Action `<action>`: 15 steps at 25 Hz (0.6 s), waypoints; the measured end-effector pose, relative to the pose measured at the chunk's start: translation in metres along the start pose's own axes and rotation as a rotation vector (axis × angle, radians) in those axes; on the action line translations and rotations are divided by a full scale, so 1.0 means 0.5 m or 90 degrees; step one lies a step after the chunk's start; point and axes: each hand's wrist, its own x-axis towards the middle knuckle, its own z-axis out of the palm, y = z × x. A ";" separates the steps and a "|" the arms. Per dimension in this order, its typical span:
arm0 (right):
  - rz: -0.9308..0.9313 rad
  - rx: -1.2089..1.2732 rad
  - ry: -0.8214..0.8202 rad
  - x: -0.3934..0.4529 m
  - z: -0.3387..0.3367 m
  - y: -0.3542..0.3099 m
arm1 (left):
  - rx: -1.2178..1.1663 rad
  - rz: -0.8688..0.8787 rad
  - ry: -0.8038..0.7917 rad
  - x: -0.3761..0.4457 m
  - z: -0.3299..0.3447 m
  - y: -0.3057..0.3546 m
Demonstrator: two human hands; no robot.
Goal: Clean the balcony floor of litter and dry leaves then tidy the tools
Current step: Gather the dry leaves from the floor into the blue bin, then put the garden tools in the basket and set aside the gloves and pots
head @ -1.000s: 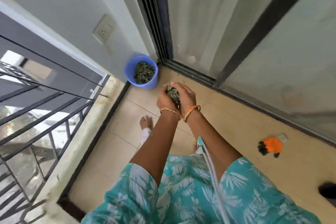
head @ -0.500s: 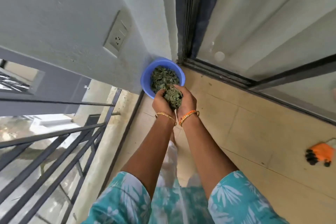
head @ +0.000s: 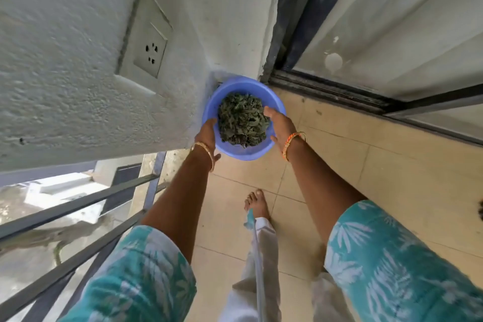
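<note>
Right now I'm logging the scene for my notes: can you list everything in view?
bucket: one, blue, on the floor in the corner by the wall
dry leaves: one heap, dark green, inside the bucket
wall socket: one, white, on the wall above the bucket
sliding door: one, dark frame, right of the bucket
railing: one, grey bars, lower left
floor: beige tiles
bangles: one on each wrist, gold and orange
foot: one, bare, on the tiles
left hand: at the bucket's left rim
right hand: open, over the bucket's right rim

The bucket (head: 243, 150) hides its own base, and its far rim is blurred against the wall corner. A dark object (head: 480, 210) is cut off at the right edge. The left hand (head: 207, 136) hides its own fingertips.
</note>
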 end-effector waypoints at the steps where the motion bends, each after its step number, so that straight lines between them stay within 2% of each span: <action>1: 0.003 -0.013 0.002 -0.018 -0.010 -0.006 | 0.010 -0.012 0.002 -0.015 0.002 -0.002; 4: 0.018 0.010 0.022 -0.050 -0.031 -0.007 | 0.076 -0.009 -0.010 -0.059 0.019 0.000; 8: -0.060 0.110 0.118 -0.102 -0.077 0.017 | 0.157 0.091 0.008 -0.112 0.044 -0.017; 11: -0.135 0.007 0.264 -0.155 -0.130 0.056 | 0.178 0.192 -0.023 -0.185 0.065 -0.058; 13: -0.192 -0.065 0.327 -0.198 -0.169 0.084 | 0.281 0.281 -0.015 -0.225 0.079 -0.104; 15: -0.263 -0.063 0.353 -0.237 -0.218 0.121 | 0.404 0.389 0.003 -0.257 0.102 -0.150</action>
